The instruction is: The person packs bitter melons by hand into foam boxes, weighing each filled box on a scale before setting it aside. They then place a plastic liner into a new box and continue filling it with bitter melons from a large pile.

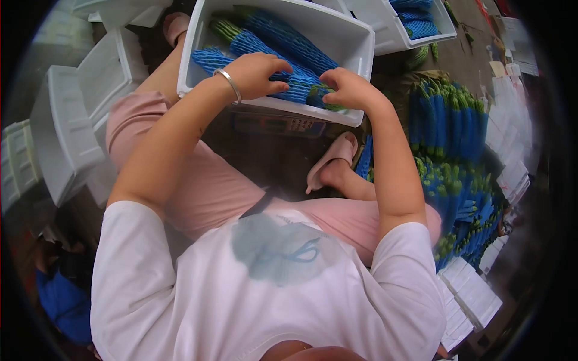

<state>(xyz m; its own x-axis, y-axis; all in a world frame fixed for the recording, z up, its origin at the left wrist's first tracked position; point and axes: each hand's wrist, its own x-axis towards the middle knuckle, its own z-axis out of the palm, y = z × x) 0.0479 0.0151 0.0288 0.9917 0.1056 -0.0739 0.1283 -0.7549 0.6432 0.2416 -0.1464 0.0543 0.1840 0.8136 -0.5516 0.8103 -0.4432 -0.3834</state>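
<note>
A white foam box [368, 57] holds several long green vegetables, like cucumbers or slim gourds, in blue foam-net sleeves. My left hand [256, 75], with a silver bangle at its wrist, is over the near netted vegetable [301, 87], thumb and fingers apart. At the right end of that vegetable, my right hand [349, 89] is curved inside the box rim, its thumb apart from the fingers. Neither hand is visibly closed round anything. Another netted vegetable [289, 37] lies along the box's far side.
Under the box is a scale [280, 125] with a keypad. Bundled netted vegetables [448, 120] are piled by my right leg. Empty white boxes [72, 120] stand at the left; another box [442, 27] with blue nets is at the upper right. White sleeves or sheets [509, 120] lie farther right.
</note>
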